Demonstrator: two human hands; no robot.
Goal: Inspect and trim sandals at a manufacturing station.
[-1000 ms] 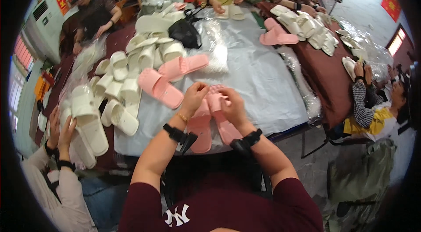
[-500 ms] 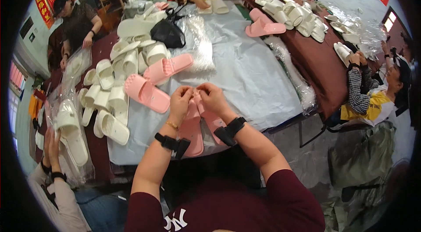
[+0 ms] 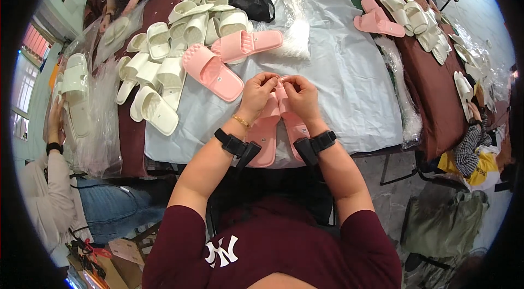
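A pair of pink slippers, one on the left (image 3: 264, 137) and one on the right (image 3: 295, 129), lies side by side at the table's near edge, partly covered by my hands. My left hand (image 3: 257, 93) is closed in a pinch at their far ends. Opposite it, my right hand (image 3: 303, 98) pinches at the same spot, fingertips almost meeting the left's. Whatever sits between the fingertips is too small to make out. Just beyond my left hand rest two more pink slippers, one nearer (image 3: 224, 82) and one farther (image 3: 267, 41).
Several cream slippers (image 3: 158, 117) are heaped on the left, near a black bag (image 3: 256, 2). Clear plastic bags (image 3: 297, 38) lie beyond my hands on the grey table cover (image 3: 349, 92). At far left a co-worker's hand (image 3: 56, 111) touches a bagged cream slipper (image 3: 76, 95).
The whole view has shifted, so the table appears higher and farther right. Both my hands stay pinched together at the far ends of the pink slippers.
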